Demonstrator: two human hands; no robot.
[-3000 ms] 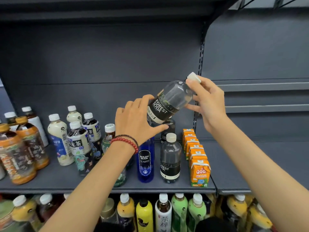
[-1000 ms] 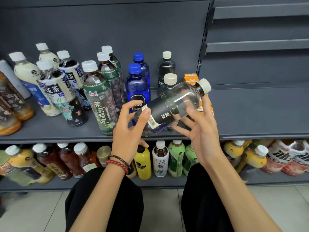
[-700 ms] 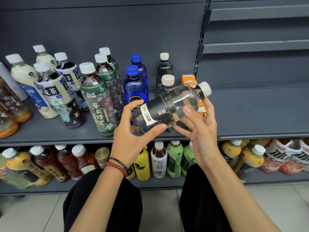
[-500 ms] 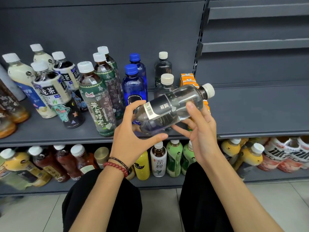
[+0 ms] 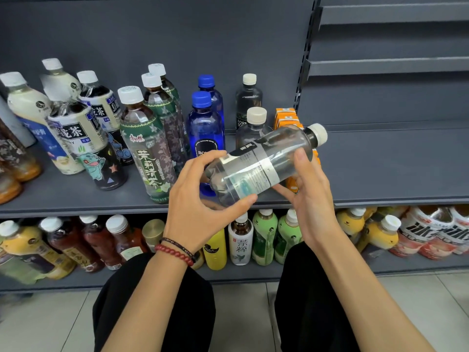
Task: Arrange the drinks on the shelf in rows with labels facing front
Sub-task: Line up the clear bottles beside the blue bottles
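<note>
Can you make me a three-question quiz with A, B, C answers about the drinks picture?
1. Where is the clear plastic soda bottle with the white cap?
A. in both hands
B. on the floor
C. on the lower shelf

2. How many blue plastic bottles with blue caps stand on the grey metal shelf?
A. one
B. two
C. five

3. How is the held bottle lying?
A. upright
B. upside down
C. tilted sideways

Answers: 1 A, left hand and right hand grip it. 2 B, two stand one behind the other. 3 C, its cap points up and right.
</note>
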